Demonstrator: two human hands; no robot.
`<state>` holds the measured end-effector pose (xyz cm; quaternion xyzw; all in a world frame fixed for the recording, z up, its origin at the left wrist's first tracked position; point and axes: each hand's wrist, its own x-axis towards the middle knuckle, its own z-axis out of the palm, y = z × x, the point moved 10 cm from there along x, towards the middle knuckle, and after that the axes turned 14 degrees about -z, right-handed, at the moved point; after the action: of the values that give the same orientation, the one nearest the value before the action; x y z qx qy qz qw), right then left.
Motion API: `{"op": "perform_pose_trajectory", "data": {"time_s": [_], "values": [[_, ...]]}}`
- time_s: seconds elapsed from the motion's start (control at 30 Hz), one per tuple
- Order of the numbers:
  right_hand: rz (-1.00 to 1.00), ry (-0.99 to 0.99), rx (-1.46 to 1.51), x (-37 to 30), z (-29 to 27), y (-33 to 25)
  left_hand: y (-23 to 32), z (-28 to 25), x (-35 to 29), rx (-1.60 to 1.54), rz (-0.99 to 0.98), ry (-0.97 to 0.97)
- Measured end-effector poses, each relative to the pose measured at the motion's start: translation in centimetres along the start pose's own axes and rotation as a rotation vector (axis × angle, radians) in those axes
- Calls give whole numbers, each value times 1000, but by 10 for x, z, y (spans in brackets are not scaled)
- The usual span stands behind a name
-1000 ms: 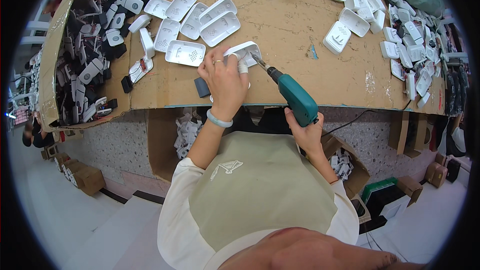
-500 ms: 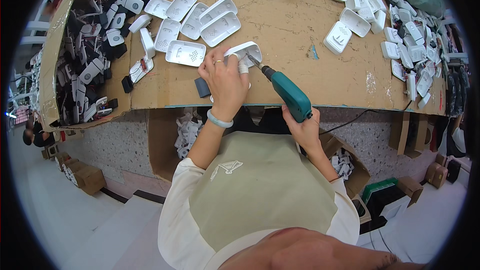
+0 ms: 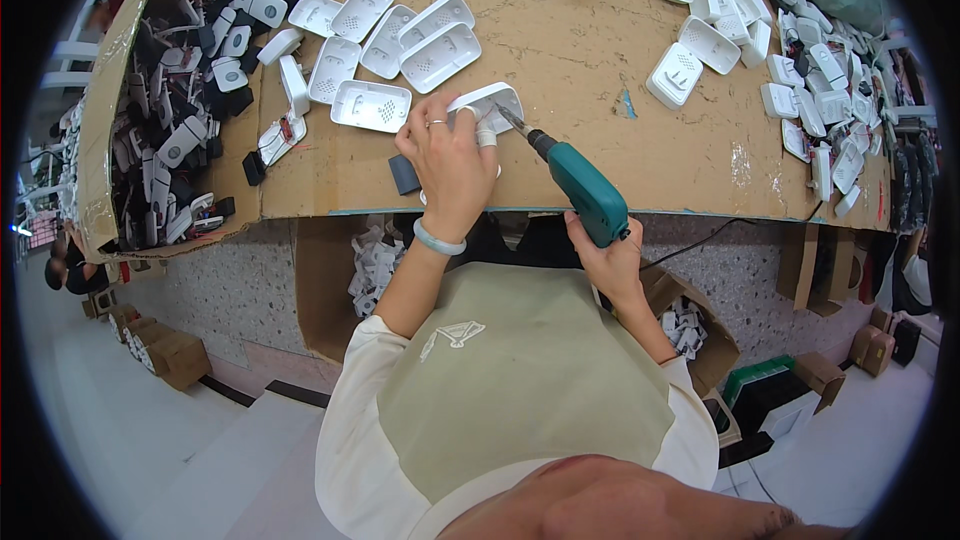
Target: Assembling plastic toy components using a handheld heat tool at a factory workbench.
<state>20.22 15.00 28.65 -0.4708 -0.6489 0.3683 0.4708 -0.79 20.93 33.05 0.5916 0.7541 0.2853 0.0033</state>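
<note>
The white shell (image 3: 497, 97) is a shallow plastic case with rounded corners, its hollow side open to view. It stands tilted on the cardboard surface (image 3: 580, 80), close before the person. The left hand (image 3: 452, 148) has its fingers bent and holds the shell (two fingertips wear pale wrappings). The right hand (image 3: 610, 255) is closed around the rear of a green power tool (image 3: 588, 192), whose thin metal tip enters the hollow. The left fingers hide part of the shell; whether the tip touches its floor, I cannot tell. The right fingers beneath the tool are mostly hidden.
</note>
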Motion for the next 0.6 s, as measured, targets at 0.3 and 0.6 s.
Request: {"op": "perform_pose_trajectory", "data": {"time_s": [0.3,0.6], "values": [[-20,-27,-22,2,3,1,0,1,0,-2,4,-2],[-31,-21,-14,5,3,-4,1,0,0,7,11,-4]]}}
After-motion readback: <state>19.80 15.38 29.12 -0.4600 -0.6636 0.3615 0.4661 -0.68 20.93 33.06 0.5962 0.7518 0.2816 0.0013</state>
